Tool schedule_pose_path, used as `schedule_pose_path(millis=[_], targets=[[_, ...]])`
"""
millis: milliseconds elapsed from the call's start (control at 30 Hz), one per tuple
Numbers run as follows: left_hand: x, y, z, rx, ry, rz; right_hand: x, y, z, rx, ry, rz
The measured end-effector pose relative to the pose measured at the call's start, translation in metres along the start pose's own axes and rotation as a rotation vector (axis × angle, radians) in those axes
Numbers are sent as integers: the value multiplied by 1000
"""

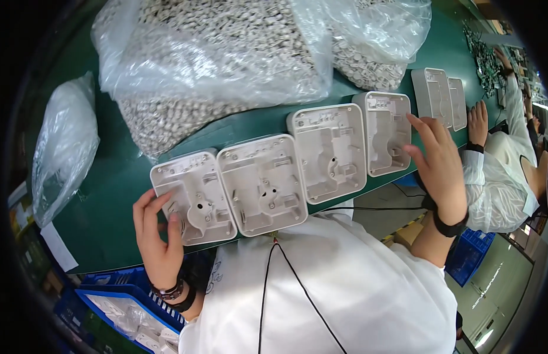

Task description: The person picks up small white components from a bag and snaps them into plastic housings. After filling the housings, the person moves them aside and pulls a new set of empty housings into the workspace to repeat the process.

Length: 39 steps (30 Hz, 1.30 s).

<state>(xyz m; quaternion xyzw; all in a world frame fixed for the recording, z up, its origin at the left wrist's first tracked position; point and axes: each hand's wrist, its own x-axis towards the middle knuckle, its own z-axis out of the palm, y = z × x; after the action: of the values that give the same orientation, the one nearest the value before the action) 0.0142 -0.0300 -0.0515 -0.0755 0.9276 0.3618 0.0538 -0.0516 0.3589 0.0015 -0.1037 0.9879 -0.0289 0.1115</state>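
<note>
Four pale grey plastic housings stand in a slanting row on the green table, their hollow insides facing up. My left hand (159, 239) is at the outer side of the leftmost housing (200, 206), its thumb and fingers apart and the tips reaching over its left wall. Beside that one are the second housing (265, 193), the third housing (328, 162) and the rightmost housing (374, 133). My right hand (440, 165) is at the right wall of the rightmost housing, fingers spread, with fingertips at its rim. Screw posts and small holes show inside the housings.
Large clear bags of small grey parts (221, 53) lie behind the row. A crumpled plastic bag (67, 141) is at the left, a blue crate (129, 301) below it. At right, two more housings (433, 97) are near a co-worker's hand (478, 122). A black cable (374, 208) hangs at the edge.
</note>
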Motion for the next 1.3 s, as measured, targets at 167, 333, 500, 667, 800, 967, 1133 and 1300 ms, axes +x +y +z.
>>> schedule_pose_path(millis=[167,333,500,667,800,967,1133,1300], targets=[[5,11,-1,171,-35,17,-5,5,36,57,141,64],[11,21,4,321,-54,12,-3,-1,48,201,201,145],[11,25,5,319,-78,-2,-11,-5,51,156,264,127],[13,22,6,272,-83,-5,-18,-12,53,159,318,143],[15,19,4,235,-93,-8,-23,-31,58,287,349,22],[13,21,0,211,-118,-20,-21,-46,60,327,326,31],[7,32,12,73,-183,-134,-13,-20,65,309,381,33],[2,52,23,98,-181,-143,-6,9,64,320,396,18]])
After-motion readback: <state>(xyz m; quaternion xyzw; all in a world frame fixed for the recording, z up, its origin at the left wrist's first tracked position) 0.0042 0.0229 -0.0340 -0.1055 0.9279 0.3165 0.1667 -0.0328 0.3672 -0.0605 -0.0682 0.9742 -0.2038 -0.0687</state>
